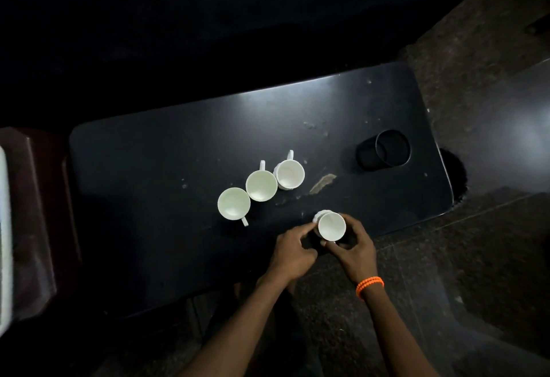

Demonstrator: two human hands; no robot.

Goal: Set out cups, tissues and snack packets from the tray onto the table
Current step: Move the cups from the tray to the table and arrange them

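Both hands are gripping one white cup (331, 225) near the worktop's (148, 153) near edge: the right hand (355, 250) is wrapping around its right side, and the left hand (293, 250) is touching its left wall with its fingertips. Three more cups (261, 185) are standing in a touching row mid-worktop. A dark round holder (384, 150), possibly mesh, is sitting toward the right end

Three cups (261, 185) stand in a touching diagonal row at the middle of the tabletop (148, 153), rising toward the upper right. Below and right of them, near the tabletop's lower edge, a fourth cup (331, 226) sits between the left hand (293, 250) and the right hand (355, 253). A mesh holder (384, 150) stands well apart at right.
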